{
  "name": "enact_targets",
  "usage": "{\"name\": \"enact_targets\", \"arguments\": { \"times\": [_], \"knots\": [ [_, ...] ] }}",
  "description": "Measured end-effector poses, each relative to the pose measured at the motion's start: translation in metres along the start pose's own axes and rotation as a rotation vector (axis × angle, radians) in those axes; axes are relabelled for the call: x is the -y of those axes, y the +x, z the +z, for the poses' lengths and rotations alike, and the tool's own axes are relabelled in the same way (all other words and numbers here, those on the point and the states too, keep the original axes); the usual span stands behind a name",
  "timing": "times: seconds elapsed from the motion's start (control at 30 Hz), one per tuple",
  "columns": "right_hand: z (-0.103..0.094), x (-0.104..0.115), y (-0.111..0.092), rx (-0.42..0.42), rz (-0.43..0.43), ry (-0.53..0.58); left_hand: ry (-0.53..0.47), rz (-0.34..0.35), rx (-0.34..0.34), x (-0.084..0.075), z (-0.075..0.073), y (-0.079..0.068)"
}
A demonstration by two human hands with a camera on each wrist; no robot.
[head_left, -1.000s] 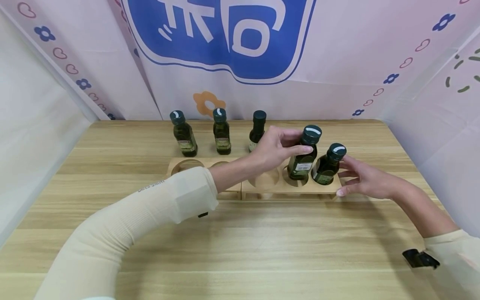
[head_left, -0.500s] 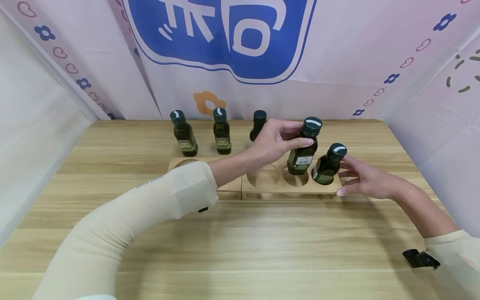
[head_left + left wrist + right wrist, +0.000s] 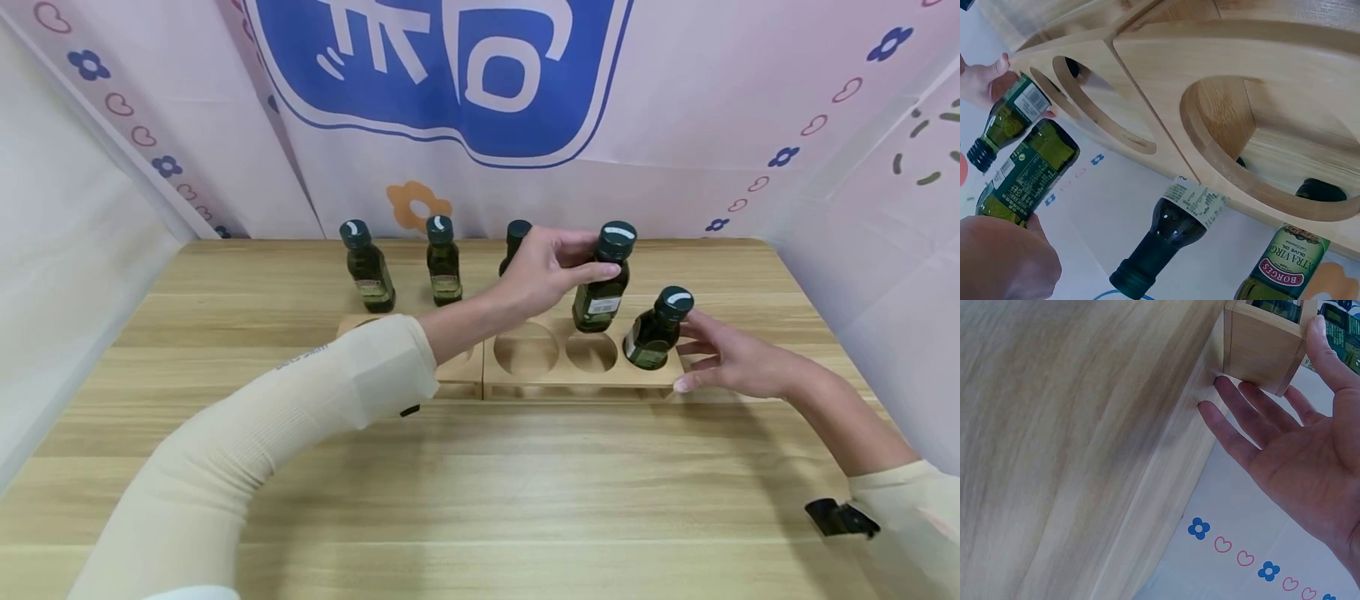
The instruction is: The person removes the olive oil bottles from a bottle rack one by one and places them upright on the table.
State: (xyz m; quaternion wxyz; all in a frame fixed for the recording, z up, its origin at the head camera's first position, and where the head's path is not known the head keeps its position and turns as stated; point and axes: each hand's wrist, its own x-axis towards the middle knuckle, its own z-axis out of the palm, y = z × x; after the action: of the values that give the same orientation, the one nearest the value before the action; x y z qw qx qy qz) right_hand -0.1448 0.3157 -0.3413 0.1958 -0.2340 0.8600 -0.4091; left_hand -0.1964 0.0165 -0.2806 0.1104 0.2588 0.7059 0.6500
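My left hand (image 3: 536, 271) grips a green-capped olive oil bottle (image 3: 598, 300) near its neck. The bottle hangs just over a round hole in the wooden rack (image 3: 558, 382), its base apart from the rack. Another olive oil bottle (image 3: 649, 340) stands in the rack's rightmost hole. At that end, my right hand (image 3: 738, 357) rests with spread fingers; in the right wrist view the thumb touches the rack's end piece (image 3: 1263, 347) and the palm holds nothing. The left wrist view shows the held bottle (image 3: 1032, 172) with its back label, beyond my left hand (image 3: 1004, 259).
Behind the rack stand three more olive oil bottles: a left one (image 3: 370, 271), a middle one (image 3: 444, 267) and a third (image 3: 516, 242) partly hidden by my left hand. A second rack section (image 3: 461, 389) adjoins on the left, mostly covered by my sleeve. A printed curtain (image 3: 660, 167) hangs behind.
My left hand has raised the bottle up and out of the hole beside the rightmost one, moving slightly back and left. The right hand and the other bottles have stayed put.
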Motion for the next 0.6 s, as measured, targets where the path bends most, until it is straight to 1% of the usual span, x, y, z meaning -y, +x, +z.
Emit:
{"name": "enact_targets", "arguments": {
  "times": [0.13, 0.3, 0.6],
  "knots": [
    [0.001, -0.001, 0.0, 0.0, -0.004, 0.004, 0.002, -0.005, -0.023, 0.0, -0.004, 0.003],
    [0.001, -0.002, 0.0, -0.001, -0.008, 0.011, 0.024, 0.005, -0.033, 0.0, -0.006, 0.006],
    [0.001, -0.003, 0.001, -0.002, -0.016, 0.008, 0.047, -0.003, -0.021, 0.0, -0.008, 0.013]
  ]
}}
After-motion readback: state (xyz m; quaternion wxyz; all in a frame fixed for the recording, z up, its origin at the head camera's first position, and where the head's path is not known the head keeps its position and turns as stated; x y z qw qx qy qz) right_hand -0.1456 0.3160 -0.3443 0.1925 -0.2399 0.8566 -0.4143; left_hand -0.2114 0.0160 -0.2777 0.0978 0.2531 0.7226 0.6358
